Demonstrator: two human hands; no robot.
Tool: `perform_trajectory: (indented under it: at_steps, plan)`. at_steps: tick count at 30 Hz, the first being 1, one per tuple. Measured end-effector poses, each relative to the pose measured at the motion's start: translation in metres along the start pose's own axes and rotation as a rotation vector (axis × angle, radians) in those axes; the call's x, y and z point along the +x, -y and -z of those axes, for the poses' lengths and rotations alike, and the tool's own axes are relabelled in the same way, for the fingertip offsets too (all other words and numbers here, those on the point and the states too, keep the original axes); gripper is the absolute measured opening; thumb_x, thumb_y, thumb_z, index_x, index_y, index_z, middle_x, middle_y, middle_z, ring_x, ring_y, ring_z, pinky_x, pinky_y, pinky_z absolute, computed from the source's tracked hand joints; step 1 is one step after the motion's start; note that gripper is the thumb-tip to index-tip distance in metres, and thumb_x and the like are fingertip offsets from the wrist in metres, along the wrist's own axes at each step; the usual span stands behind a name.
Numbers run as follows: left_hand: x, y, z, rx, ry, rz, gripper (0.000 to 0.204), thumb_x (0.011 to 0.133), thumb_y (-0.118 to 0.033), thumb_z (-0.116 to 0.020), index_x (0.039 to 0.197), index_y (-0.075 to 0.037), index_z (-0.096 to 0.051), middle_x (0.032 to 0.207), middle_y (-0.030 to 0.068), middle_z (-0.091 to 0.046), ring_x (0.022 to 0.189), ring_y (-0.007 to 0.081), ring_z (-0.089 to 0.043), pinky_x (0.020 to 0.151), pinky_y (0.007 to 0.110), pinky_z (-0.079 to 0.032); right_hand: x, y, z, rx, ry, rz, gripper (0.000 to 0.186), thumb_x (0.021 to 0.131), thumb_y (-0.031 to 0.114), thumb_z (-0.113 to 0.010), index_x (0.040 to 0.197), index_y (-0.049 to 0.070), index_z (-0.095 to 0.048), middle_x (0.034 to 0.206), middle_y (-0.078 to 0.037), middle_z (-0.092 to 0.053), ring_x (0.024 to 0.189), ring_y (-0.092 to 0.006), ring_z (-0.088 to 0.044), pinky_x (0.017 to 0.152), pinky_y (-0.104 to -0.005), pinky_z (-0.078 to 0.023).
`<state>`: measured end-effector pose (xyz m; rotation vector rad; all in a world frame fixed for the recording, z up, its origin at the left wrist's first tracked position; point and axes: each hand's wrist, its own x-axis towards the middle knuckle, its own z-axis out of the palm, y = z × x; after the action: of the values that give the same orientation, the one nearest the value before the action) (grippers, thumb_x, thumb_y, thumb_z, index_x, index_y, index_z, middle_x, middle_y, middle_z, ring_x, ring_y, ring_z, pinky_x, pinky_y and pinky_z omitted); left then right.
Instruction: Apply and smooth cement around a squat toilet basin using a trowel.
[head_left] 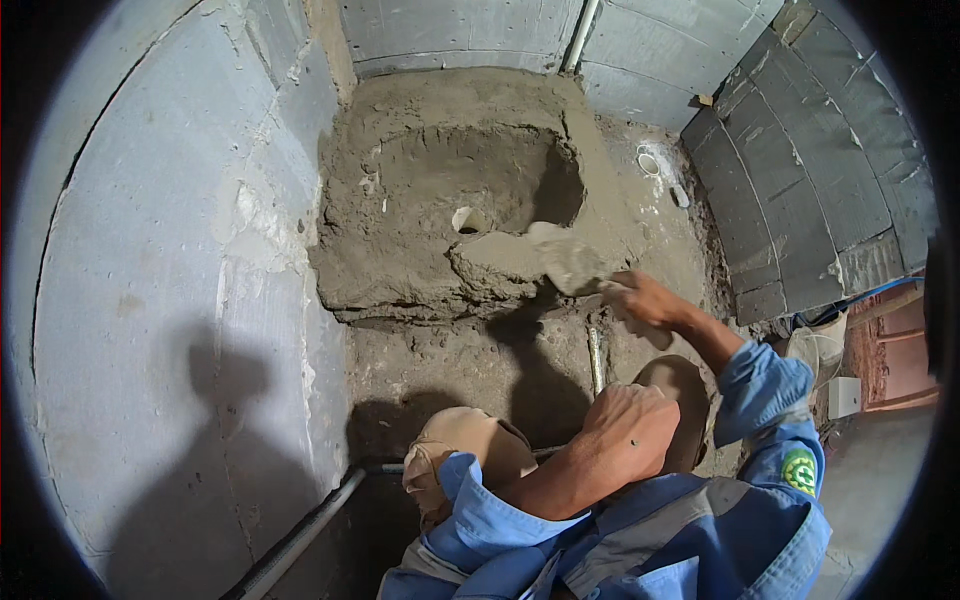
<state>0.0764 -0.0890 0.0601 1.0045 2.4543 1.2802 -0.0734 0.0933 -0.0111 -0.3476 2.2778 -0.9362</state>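
Note:
My right hand (642,298) is closed around the handle of a trowel (572,264). Its mortar-smeared blade lies at the near right edge of a raised block of wet mortar (400,270). A squarish hollow (470,165) is shaped into the block, and a pale round pipe opening (467,220) shows in its floor. The surface beside the blade looks smoother than the rough, crumbly left and front sides. My left hand (645,405) rests by my right knee with the wrist bent; its fingers are hidden from view.
Grey panel walls (180,200) enclose the block at left, back and right. A white pipe (582,35) runs up the back wall. Another pipe opening (648,162) sits in the floor at right. A thin upright pipe (597,360) stands before my knees; a long pipe (310,535) lies lower left.

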Motion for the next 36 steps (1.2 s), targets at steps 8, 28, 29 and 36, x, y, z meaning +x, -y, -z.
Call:
perform_trajectory:
  at_steps: [8, 28, 29, 36]
  plan:
    - [0.000, -0.009, 0.001, 0.017, -0.030, -0.022, 0.012, 0.069, -0.009, -0.066, 0.064, 0.002, -0.067, 0.069, 0.0242, -0.066, 0.065, 0.0397, -0.068, 0.056, 0.047, -0.053, 0.008, 0.013, -0.032, 0.397, -0.094, -0.261, 0.041, 0.104, 0.036, -0.044, 0.117, 0.000, -0.059, 0.083, -0.011, -0.063, 0.064, -0.0199, -0.063, 0.047, -0.0322, -0.052]
    - [-0.007, -0.005, 0.000, 0.003, 0.015, -0.046, 0.013, 0.069, -0.011, -0.067, 0.064, 0.001, -0.067, 0.067, 0.0239, -0.065, 0.065, 0.0401, -0.068, 0.057, 0.047, -0.053, -0.040, -0.001, 0.033, 0.122, -0.164, -0.241, 0.039, 0.096, 0.043, -0.057, 0.097, 0.004, -0.058, 0.069, -0.003, -0.055, 0.060, -0.0151, -0.058, 0.053, -0.0333, -0.049]
    - [-0.007, -0.005, 0.000, 0.022, 0.018, -0.028, 0.013, 0.069, -0.011, -0.067, 0.064, 0.001, -0.067, 0.067, 0.0239, -0.065, 0.065, 0.0401, -0.068, 0.057, 0.047, -0.053, -0.044, 0.003, 0.041, 0.055, -0.158, -0.223, 0.035, 0.096, 0.040, -0.060, 0.095, 0.005, -0.057, 0.070, -0.003, -0.055, 0.058, -0.0148, -0.057, 0.052, -0.0330, -0.048]
    - [-0.001, -0.010, -0.009, 0.090, 0.130, 0.058, 0.007, 0.064, -0.005, -0.074, 0.070, -0.002, -0.072, 0.074, 0.0197, -0.069, 0.073, 0.0331, -0.071, 0.061, 0.041, -0.055, 0.022, 0.041, 0.072, -0.503, -0.142, 0.101, 0.030, 0.096, 0.032, -0.060, 0.099, 0.003, -0.065, 0.075, -0.009, -0.063, 0.064, -0.0186, -0.063, 0.060, -0.0371, -0.051]
